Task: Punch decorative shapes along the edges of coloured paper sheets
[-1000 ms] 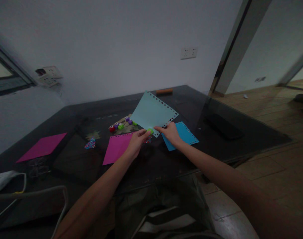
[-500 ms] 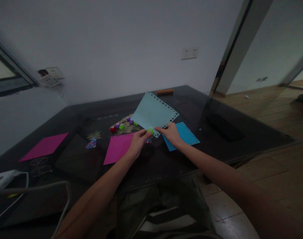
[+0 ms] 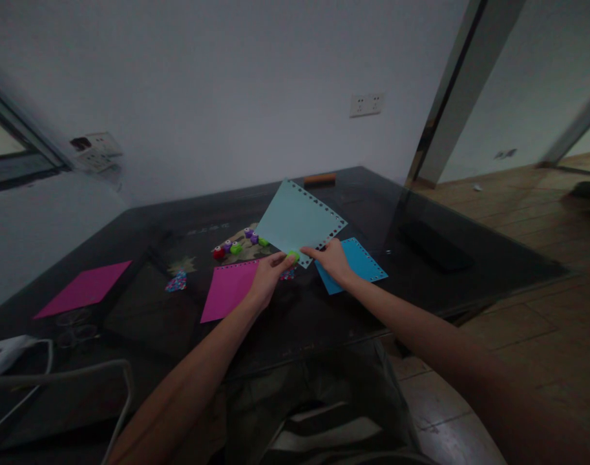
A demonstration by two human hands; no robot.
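Note:
My left hand (image 3: 269,274) is closed around a small green craft punch (image 3: 293,256), which sits at the near corner of a pale blue-green paper sheet (image 3: 295,216). Shaped holes run along the sheet's right edge. My right hand (image 3: 332,259) pinches that edge near the same corner, its index finger reaching toward the punch. Under my right hand lies a bright blue sheet (image 3: 360,261) with punched edges. A pink sheet (image 3: 229,294), also punched along its top, is beside my left hand. Small paper cutouts (image 3: 287,275) show partly below the punch.
Several red, purple and green punches (image 3: 235,248) stand on a camouflage-patterned cloth (image 3: 227,259). Another pink sheet (image 3: 84,287) lies at left, near a pile of colourful cutouts (image 3: 177,281). A brown roll (image 3: 320,179) is at the back, a dark flat object (image 3: 435,245) at right.
My view has shifted very slightly. Both hands keep their hold on the punch and the pale sheet, with no clear movement.

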